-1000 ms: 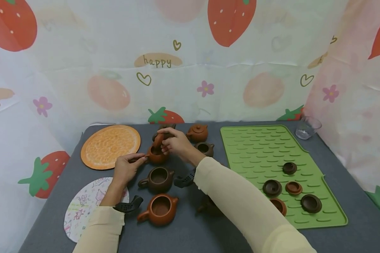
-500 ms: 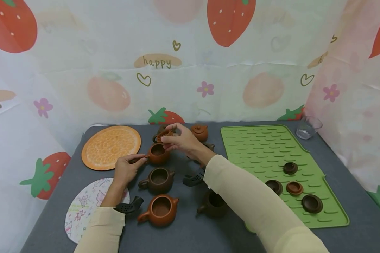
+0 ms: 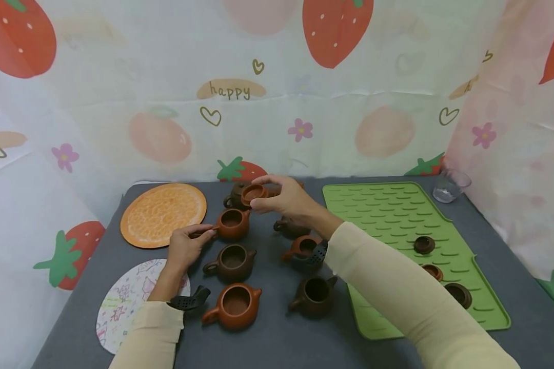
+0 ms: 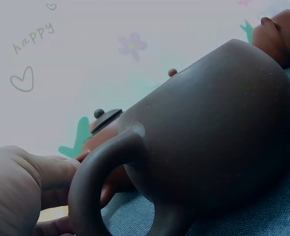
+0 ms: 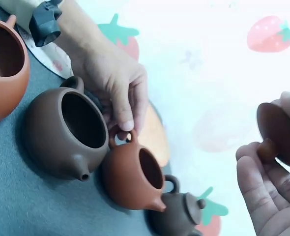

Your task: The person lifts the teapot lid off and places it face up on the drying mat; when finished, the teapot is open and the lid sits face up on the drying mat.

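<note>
My left hand [image 3: 184,248] pinches the handle of a small reddish-brown teapot [image 3: 233,230], which stands lidless on the table. Up and to the right of that pot, my right hand [image 3: 290,199] holds a reddish-brown teapot lid [image 3: 254,193] clear of it, underside facing up. In the right wrist view the lid [image 5: 282,132] sits between thumb and fingers, its knob against a finger. A dark brown open teapot [image 3: 232,262] is nearest in front of the held pot. Its handle and body fill much of the left wrist view, partly hiding the reddish pot. A lidded dark teapot [image 3: 234,196] stands behind.
More open teapots stand in front and to the right, including an orange one [image 3: 235,307] and a dark one [image 3: 315,297]. Several lids lie on a green mat [image 3: 369,215] at right. Two round mats, orange [image 3: 163,215] and patterned [image 3: 115,302], lie left; a glass cup [image 3: 450,187] stands back right.
My right hand has moved up and right from above the reddish teapot's opening, carrying the lid. The lid has turned from edge-on to underside up. My left hand stays on the handle.
</note>
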### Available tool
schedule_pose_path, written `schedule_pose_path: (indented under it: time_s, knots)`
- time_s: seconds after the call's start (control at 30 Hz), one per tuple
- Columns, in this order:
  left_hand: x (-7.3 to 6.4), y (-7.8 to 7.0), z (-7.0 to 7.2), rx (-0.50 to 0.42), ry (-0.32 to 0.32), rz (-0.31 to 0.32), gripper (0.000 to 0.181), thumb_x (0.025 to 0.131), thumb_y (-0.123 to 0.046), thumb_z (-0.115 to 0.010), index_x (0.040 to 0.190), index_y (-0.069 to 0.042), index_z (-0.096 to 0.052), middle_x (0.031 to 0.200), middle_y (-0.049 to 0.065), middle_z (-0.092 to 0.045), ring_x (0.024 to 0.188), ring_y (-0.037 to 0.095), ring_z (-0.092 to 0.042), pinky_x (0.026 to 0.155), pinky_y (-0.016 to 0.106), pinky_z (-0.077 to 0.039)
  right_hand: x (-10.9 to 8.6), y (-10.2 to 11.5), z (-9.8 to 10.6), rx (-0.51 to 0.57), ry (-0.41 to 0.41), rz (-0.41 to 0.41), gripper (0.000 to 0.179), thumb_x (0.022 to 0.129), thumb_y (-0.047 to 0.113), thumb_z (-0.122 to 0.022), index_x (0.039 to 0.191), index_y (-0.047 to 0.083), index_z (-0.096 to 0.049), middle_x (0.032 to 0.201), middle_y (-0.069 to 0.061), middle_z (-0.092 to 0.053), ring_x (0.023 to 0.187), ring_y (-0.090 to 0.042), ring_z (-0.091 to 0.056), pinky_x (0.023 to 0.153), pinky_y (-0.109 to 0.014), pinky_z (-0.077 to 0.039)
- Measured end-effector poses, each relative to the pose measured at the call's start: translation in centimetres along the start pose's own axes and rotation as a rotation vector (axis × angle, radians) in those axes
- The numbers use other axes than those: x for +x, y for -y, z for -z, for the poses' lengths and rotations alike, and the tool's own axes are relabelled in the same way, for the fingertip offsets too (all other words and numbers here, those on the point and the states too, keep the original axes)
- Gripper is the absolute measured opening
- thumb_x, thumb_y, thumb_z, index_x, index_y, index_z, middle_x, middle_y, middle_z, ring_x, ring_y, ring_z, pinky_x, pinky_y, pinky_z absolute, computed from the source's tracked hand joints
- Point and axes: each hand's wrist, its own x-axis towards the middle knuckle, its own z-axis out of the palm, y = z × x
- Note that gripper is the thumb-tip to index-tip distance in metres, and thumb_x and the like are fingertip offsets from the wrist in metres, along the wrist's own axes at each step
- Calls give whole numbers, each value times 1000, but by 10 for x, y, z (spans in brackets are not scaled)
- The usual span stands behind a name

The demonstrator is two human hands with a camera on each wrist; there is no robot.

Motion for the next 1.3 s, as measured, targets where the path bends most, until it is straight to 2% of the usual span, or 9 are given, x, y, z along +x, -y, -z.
schedule_pose_path:
  time_s: [0.03, 0.1, 0.23, 0.27, 0.37, 0.57, 0.8, 1.03, 1.3]
  knots:
    - [0, 0, 0, -1, -4, 1, 21, 88, -10, -73, 106, 1, -74, 92, 14, -71, 76, 5, -63, 64, 16, -47, -3, 2, 2, -35, -1, 0, 55, 86, 24, -76, 135, 12, -53, 112, -10, -65, 92, -27, -67, 70, -38, -54]
    - [0, 0, 0, 3, -3, 0, 22, 88, -10, -73, 106, 2, -73, 93, 14, -71, 77, 5, -63, 65, 16, -47, -9, 6, 6, -97, -7, 17, 54, 85, 26, -77, 133, 14, -55, 111, -6, -66, 96, -23, -65, 70, -37, -53]
    - [0, 0, 1, 7, 5, 8, 23, 88, -11, -73, 107, 2, -73, 93, 14, -71, 78, 8, -63, 65, 16, -47, -19, 12, 14, -167, -16, 70, 50, 85, 24, -77, 130, 15, -58, 112, -4, -64, 102, -21, -59, 79, -39, -50]
    - [0, 0, 1, 11, 7, 11, 23, 88, -11, -73, 107, 2, -73, 94, 14, -71, 79, 9, -63, 66, 16, -46, -21, 13, 16, -174, -17, 83, 48, 85, 22, -77, 129, 14, -58, 112, -5, -64, 104, -21, -59, 83, -40, -49]
    - [0, 0, 1, 12, 7, 24, 23, 88, -13, -73, 108, 0, -74, 94, 13, -71, 80, 10, -64, 67, 17, -46, -27, 15, 24, -196, -18, 98, 48, 86, 20, -76, 130, 13, -58, 112, -6, -63, 103, -22, -60, 85, -41, -48]
    - [1, -1, 2, 6, 12, 22, 23, 89, -13, -73, 108, 0, -73, 94, 14, -71, 81, 11, -64, 68, 17, -47, -42, 18, 39, -249, -23, 109, 50, 87, 17, -75, 133, 9, -56, 112, -7, -63, 99, -23, -61, 82, -40, -50]
    - [1, 0, 1, 9, 15, 16, 24, 89, -13, -73, 108, 0, -73, 94, 14, -71, 84, 14, -64, 69, 17, -46, -63, 22, 62, -282, 3, 167, 50, 87, 14, -75, 132, 3, -56, 107, -10, -65, 94, -26, -63, 76, -42, -51]
    - [1, -1, 1, 15, 12, 26, 24, 89, -14, -73, 108, 0, -73, 95, 13, -71, 85, 16, -64, 69, 17, -46, -85, 28, 86, -307, -4, 118, 53, 87, 14, -74, 136, 5, -53, 111, -10, -65, 99, -26, -63, 79, -41, -52]
    - [1, 0, 0, -22, 21, 17, 23, 89, -12, -72, 109, 1, -73, 96, 15, -71, 79, 6, -63, 67, 17, -48, -103, 30, 110, -359, -10, 88, 53, 87, 14, -75, 135, 5, -55, 113, -12, -64, 100, -25, -62, 77, -38, -53]
